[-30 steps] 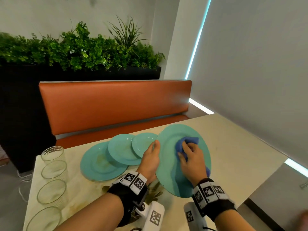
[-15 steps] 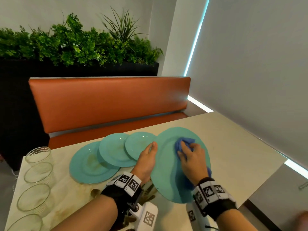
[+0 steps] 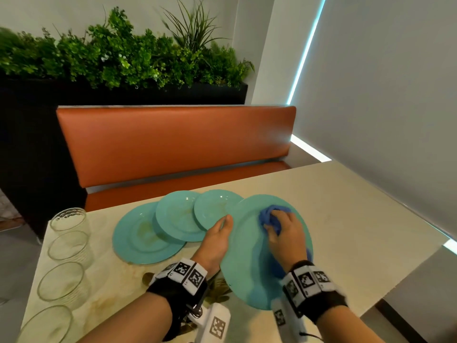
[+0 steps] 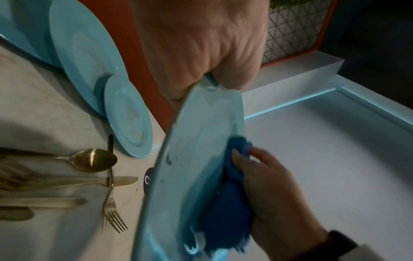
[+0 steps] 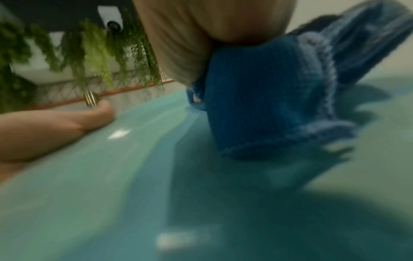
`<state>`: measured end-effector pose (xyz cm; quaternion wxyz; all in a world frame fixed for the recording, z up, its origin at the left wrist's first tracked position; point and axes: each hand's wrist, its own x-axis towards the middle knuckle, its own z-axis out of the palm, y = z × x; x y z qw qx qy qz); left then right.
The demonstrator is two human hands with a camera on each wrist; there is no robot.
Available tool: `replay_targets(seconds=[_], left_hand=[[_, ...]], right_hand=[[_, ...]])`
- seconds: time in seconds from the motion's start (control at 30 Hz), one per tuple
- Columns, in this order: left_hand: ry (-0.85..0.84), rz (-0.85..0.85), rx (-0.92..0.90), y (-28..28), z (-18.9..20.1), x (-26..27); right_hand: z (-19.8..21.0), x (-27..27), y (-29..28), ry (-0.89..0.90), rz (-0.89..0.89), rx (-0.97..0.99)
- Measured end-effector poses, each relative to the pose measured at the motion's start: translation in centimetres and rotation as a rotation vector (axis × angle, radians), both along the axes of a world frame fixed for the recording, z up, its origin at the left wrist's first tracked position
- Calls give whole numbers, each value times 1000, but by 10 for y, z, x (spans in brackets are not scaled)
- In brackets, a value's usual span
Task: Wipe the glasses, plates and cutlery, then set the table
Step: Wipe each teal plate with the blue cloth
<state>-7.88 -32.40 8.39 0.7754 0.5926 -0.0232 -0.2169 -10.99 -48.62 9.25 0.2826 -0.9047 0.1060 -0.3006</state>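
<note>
Centrally, low in the head view, a large teal dinner plate is held tilted above the table, its face turned toward the person. The left hand grips its left rim, thumb on the face and fingers curled behind. The right hand bunches a blue microfibre cloth in curled fingers and presses it against the upper part of the plate's face. Left of it, three more teal plates lie overlapping on the table: a large one with brownish smears, a middle one and a small one. In the left wrist view, brass-coloured cutlery lies at the lower left: a spoon, a knife and a fork. Four clear tumblers line the left edge of the head view. Across the upper frame run an orange bench and a planter of greenery.
</note>
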Motion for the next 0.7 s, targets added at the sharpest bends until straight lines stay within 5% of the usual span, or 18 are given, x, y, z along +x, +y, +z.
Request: replay_targets(seconds=[0.07,0.2,0.3,0.43,0.5,0.7], left_hand=[[-28,33,-11,-1,-9,4],[30,151,-41,19,3,13],[53,129,-48,31,-3,18],[26,40,-51,22,-3,5],[-11,4,-15,12,-1,-2],[-6,125,-18,23,-9,2]], right_hand=[[-9,-13,37,-44,147,47],[-47,-55,31,277,548,-66],[-42,-52,-13,285,467,-230],[-19,-9,-28,166,163,-107],[-19,1,-5,69,241,9],[-41,-64,44,305,570,-289]])
